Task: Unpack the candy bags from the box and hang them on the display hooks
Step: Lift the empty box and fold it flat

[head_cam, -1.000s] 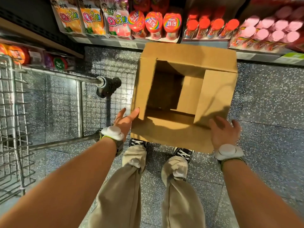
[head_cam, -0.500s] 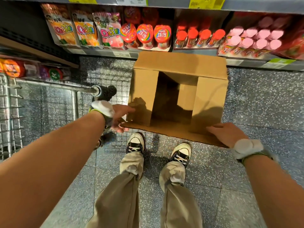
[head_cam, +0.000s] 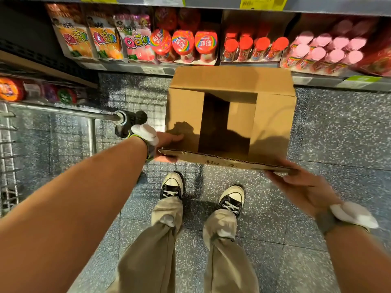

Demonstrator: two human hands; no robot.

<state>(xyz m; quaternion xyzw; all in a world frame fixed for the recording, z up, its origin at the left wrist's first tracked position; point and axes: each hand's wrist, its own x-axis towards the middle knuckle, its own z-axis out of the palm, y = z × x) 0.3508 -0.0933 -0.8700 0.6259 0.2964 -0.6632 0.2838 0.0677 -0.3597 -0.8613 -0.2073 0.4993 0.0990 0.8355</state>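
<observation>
A brown cardboard box (head_cam: pixel 273 123) with its flaps open is held in the air above the floor, in front of a low shelf. Its inside is dark and shows no bags. My left hand (head_cam: pixel 169 142) grips the box's near left corner, thumb on the inner flap and fingers underneath. My right hand (head_cam: pixel 300 185) holds the near right corner from below, fingers curled under the near flap. Candy bags (head_cam: pixel 105 42) with orange and pink prints stand in a row on the shelf beyond the box, at the upper left.
A metal shopping cart (head_cam: pixel 91 132) stands at the left, its black handle end close to my left wrist. Red-capped and pink-capped candy jars (head_cam: pixel 254 48) fill the low shelf behind the box. My two feet stand on the speckled grey floor (head_cam: pixel 338 134) below the box.
The box has been lifted off the floor and tipped, its near flap now edge-on to me. Both hands shifted from resting on the flaps to gripping the near corners.
</observation>
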